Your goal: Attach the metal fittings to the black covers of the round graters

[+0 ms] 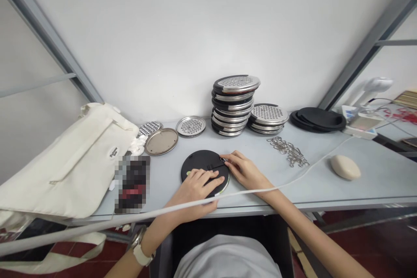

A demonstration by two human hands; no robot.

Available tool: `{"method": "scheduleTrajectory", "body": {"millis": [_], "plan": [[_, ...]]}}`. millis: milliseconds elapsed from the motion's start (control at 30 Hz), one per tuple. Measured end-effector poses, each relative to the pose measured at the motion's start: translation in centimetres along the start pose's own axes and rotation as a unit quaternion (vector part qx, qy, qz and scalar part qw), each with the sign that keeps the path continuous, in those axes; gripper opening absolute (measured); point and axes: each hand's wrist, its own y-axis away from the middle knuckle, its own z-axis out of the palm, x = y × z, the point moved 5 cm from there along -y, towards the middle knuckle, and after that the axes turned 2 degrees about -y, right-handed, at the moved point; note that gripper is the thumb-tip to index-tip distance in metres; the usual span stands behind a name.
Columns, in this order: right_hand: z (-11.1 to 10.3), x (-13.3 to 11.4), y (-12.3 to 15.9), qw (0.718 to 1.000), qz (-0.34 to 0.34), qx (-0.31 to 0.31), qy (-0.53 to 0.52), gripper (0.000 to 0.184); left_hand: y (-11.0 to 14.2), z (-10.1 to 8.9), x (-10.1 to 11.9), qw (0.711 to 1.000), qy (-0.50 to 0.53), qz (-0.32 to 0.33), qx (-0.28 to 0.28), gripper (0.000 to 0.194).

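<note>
A round black disc (200, 158), which looks like the base of a round grater, lies on the table in front of me. My left hand (197, 186) is over its near side, fingers stretched across the top and thumb at the near rim, holding it. At the disc's right edge, my right hand (243, 169) pinches a small metal clip (223, 159) between thumb and fingertips. The clip touches or sits just above the rim; which one, I cannot tell. A bit of pale green-white edge shows under the disc near my left fingers.
Behind stand a tall stack of round graters (233, 108) and a shorter stack (269, 115). Loose metal plates (162, 141), metal clips (288, 150), black discs (317, 118), a beige oval object (345, 167) and a white bag (74, 160) surround my hands. A white cable (130, 217) crosses in front.
</note>
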Motion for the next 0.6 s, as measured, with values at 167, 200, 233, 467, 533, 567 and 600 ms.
{"method": "scheduleTrajectory", "body": {"millis": [167,200,233,467,533,567,600], "plan": [[0.15,0.14,0.01,1.000,-0.003,-0.005,0.006,0.028,0.00,0.06,-0.06,1.000,0.000,-0.001,-0.001,0.047],[0.16,0.15,0.02,1.000,-0.004,-0.006,0.008,0.028,0.02,0.09,-0.08,1.000,0.000,-0.003,-0.002,0.047],[0.17,0.14,0.02,1.000,-0.006,-0.007,0.010,0.028,0.04,0.12,-0.12,1.000,0.001,-0.005,-0.004,0.047],[0.14,0.08,-0.03,0.999,-0.017,-0.015,0.027,0.027,0.06,0.20,-0.09,1.000,0.010,-0.003,-0.012,0.047],[0.14,0.11,-0.05,0.999,-0.016,-0.018,0.028,0.027,0.03,0.19,-0.09,1.000,0.009,-0.004,-0.012,0.047],[0.14,0.14,-0.06,0.999,-0.015,-0.019,0.029,0.026,0.02,0.19,-0.09,1.000,0.010,-0.003,-0.013,0.046],[0.14,0.17,-0.06,0.999,-0.011,-0.020,0.029,0.026,0.01,0.20,-0.10,1.000,0.010,-0.004,-0.014,0.046]]}}
